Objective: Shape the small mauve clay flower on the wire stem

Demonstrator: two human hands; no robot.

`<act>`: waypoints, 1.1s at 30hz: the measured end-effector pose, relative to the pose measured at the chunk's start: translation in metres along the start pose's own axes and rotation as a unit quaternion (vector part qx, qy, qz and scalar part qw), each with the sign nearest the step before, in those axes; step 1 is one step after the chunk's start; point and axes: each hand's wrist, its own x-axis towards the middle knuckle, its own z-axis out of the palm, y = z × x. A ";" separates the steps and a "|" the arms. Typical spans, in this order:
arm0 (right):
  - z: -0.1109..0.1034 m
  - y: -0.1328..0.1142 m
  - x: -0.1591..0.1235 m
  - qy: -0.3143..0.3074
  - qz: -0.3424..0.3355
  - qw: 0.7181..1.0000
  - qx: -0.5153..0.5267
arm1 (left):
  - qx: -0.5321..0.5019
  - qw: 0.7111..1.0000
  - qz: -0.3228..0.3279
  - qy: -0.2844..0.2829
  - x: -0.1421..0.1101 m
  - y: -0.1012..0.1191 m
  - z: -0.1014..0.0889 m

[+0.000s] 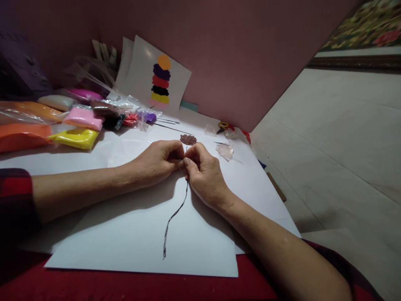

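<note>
My left hand point(164, 161) and my right hand point(203, 171) meet over a white paper sheet point(125, 246), thumbs and fingers pinched together. What lies between the fingertips is hidden or too small to name. Just beyond them on the paper is a brown, rough-textured oval point(188, 139) that looks like modelling clay. A thin dark curving line point(171, 219) runs from beneath my right hand towards the near edge of the sheet. Whether it is drawn or a laid strand, I cannot tell. At its upper end, below the fingers, shows a small brownish bit point(186, 177).
Bags of coloured clay, including a yellow bag point(77, 138) and a pink bag point(83, 118), pile up at left. A card with coloured layers point(161, 79) leans on the wall. Yellow-handled scissors point(223, 125) and a crumpled plastic wrapper point(224, 151) lie at right, near the table's edge.
</note>
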 end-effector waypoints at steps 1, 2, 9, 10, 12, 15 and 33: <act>0.000 0.000 0.000 0.000 -0.001 1.000 -0.001 | 0.002 1.000 -0.001 -0.002 0.000 0.001 0.000; 0.000 0.000 0.000 -0.001 -0.002 1.000 -0.002 | 0.003 1.000 -0.002 -0.003 0.000 0.002 -0.001; 0.000 -0.001 -0.001 -0.005 0.000 1.000 -0.008 | 0.007 1.000 -0.023 -0.005 0.000 0.005 -0.001; 0.000 -0.001 -0.001 -0.004 -0.001 1.000 -0.009 | 0.006 1.000 -0.022 -0.005 0.000 0.005 -0.001; 0.000 -0.001 -0.001 -0.002 -0.004 1.000 -0.010 | 0.006 1.000 -0.017 -0.004 0.000 0.004 0.000; 0.000 0.000 0.000 -0.003 -0.008 1.000 -0.012 | 0.003 1.000 -0.015 -0.006 -0.001 0.004 -0.001; -0.001 -0.002 -0.001 -0.006 -0.008 1.000 -0.021 | 0.003 1.000 -0.015 -0.008 -0.001 0.004 -0.001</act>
